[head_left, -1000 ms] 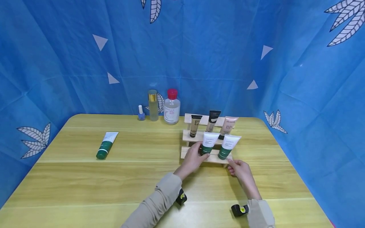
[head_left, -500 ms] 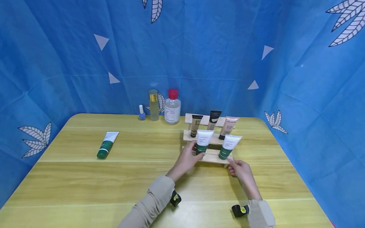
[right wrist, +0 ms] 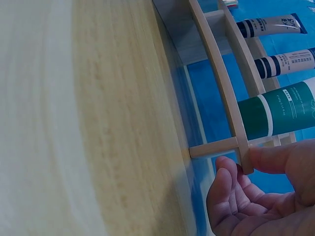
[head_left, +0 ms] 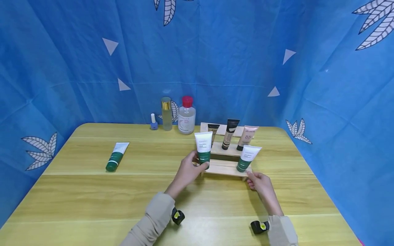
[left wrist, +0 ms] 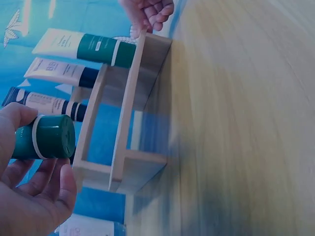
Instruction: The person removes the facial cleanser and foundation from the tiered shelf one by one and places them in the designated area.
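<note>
My left hand [head_left: 188, 172] grips a white and green squeeze tube [head_left: 203, 145] around its green cap end, upright at the left end of a small tiered wooden rack [head_left: 226, 168]. In the left wrist view the tube's green cap [left wrist: 56, 136] faces the camera, off to the side of the rack. My right hand [head_left: 261, 186] pinches the rack's front right corner between thumb and fingers. Just above that hand, a second white and green tube [head_left: 248, 158] stands on the front step. Behind, on the middle step, are a black-capped tube [head_left: 230, 134], a pink BB tube [head_left: 247, 137] and a partly hidden gold-black tube [head_left: 213, 128].
A third white and green tube [head_left: 117, 156] lies on the wooden table [head_left: 92, 194] at the left. Along the back edge stand a nail polish bottle [head_left: 154, 122], a gold-capped bottle [head_left: 166, 113] and a red-capped clear bottle [head_left: 186, 116]. Blue cloth [head_left: 231, 51] hangs behind.
My left hand has moved left with its tube, from the middle of the rack's front step to the left end. The right hand keeps its place at the corner.
</note>
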Demonstrator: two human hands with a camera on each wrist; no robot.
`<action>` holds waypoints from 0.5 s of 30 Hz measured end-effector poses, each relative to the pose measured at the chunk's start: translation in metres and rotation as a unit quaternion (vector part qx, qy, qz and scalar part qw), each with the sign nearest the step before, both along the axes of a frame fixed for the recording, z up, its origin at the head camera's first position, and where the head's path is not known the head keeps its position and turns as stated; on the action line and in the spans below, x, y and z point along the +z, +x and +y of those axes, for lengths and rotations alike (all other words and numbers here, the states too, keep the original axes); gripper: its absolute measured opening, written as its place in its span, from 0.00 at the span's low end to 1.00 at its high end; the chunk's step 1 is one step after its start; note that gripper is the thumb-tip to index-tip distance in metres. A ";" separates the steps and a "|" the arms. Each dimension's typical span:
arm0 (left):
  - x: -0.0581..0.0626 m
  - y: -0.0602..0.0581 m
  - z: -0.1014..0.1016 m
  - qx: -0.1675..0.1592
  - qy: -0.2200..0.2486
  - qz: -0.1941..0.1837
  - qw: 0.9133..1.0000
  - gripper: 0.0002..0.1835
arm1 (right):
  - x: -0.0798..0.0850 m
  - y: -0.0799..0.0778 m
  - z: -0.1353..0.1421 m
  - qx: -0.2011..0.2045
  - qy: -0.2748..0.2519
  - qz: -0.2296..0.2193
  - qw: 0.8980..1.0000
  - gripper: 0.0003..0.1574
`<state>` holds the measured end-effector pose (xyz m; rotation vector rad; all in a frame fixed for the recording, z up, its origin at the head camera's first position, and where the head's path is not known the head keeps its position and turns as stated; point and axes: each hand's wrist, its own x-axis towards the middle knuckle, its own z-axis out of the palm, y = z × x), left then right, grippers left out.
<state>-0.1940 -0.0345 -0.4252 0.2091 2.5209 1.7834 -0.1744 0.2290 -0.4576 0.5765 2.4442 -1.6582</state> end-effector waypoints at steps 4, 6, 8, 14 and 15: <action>0.004 0.002 -0.007 0.019 -0.005 -0.001 1.000 0.23 | 0.000 0.000 0.000 0.000 0.001 0.003 1.000 0.25; 0.005 0.002 -0.010 0.029 -0.005 -0.003 1.000 0.22 | 0.000 0.001 -0.001 0.002 0.002 0.006 1.000 0.25; 0.005 0.003 -0.013 0.037 -0.007 -0.002 0.999 0.22 | 0.001 0.001 -0.001 0.004 0.001 0.006 1.000 0.26; 0.002 0.002 -0.026 0.063 0.001 -0.006 0.998 0.22 | 0.001 0.002 0.000 0.005 0.004 0.004 1.000 0.27; 0.001 0.002 -0.029 0.070 0.003 -0.008 0.998 0.23 | 0.001 0.002 -0.001 0.004 0.006 0.004 1.000 0.27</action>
